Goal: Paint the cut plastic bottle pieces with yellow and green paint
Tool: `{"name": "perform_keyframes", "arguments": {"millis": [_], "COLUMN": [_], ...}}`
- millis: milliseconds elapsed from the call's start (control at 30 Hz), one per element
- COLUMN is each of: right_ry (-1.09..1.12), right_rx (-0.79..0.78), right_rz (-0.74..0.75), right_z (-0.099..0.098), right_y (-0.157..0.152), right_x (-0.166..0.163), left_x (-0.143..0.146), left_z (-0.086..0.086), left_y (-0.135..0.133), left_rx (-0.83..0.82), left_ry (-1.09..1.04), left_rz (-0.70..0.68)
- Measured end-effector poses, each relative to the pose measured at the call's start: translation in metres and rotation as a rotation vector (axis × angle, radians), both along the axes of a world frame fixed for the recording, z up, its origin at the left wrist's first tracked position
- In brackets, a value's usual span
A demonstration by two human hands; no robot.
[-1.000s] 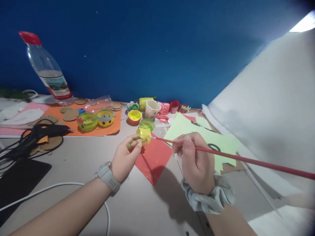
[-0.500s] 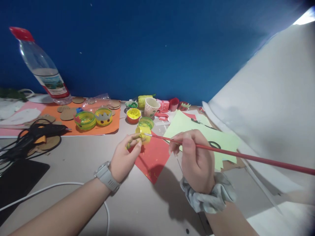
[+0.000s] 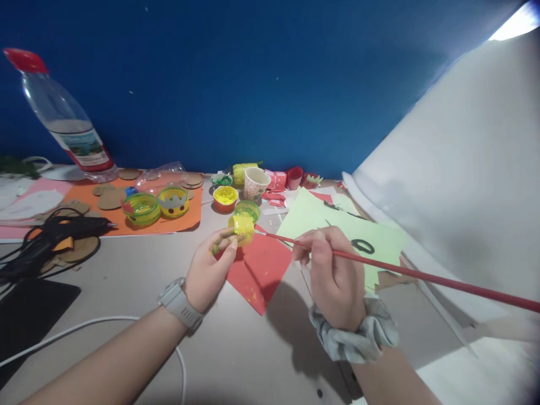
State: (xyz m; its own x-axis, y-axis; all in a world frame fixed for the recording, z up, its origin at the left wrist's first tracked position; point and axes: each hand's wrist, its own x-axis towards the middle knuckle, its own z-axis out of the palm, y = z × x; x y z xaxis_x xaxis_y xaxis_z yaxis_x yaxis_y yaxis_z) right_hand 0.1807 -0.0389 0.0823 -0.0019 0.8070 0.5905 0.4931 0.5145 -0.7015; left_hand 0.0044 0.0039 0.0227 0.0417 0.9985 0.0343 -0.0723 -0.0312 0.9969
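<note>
My left hand (image 3: 211, 269), with a grey watch on the wrist, pinches a small yellow painted ring (image 3: 242, 228) above a red paper sheet (image 3: 258, 266). In my right hand (image 3: 333, 277), which wears a grey scrunchie at the wrist, I grip a long red paintbrush (image 3: 405, 273). The brush tip touches the right side of the yellow ring. Yellow paint smears my left fingertips.
A yellow paint pot (image 3: 225, 197), a green pot (image 3: 247, 209) and a paper cup (image 3: 255, 183) stand behind the ring. Painted rings (image 3: 142, 208) rest on orange paper (image 3: 126, 220). A tilted plastic bottle (image 3: 63, 115), a black glue gun (image 3: 67, 228), light green paper (image 3: 337, 228) and a white cable (image 3: 84, 329) lie about.
The view shifted slightly. My left hand turned the yellow ring a little while the brush tip stayed against it.
</note>
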Motion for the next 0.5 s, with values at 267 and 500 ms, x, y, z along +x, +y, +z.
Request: {"name": "perform_keyframes", "arguments": {"millis": [267,500], "right_ry": [-0.103,-0.125], "right_rx": [-0.032,0.042], "right_rz": [0.050,0.104], "right_z": [-0.0047,-0.0040], "right_y": [-0.0022,-0.0031], "right_x": [0.0009,-0.0020], "left_x": [-0.0015,-0.0011], "left_z": [-0.0031,-0.0044], "left_y": [0.0023,0.0035], "left_rx": [-0.012,-0.042], "left_ry": [-0.025,-0.041], "left_rz": [-0.031,-0.016]}}
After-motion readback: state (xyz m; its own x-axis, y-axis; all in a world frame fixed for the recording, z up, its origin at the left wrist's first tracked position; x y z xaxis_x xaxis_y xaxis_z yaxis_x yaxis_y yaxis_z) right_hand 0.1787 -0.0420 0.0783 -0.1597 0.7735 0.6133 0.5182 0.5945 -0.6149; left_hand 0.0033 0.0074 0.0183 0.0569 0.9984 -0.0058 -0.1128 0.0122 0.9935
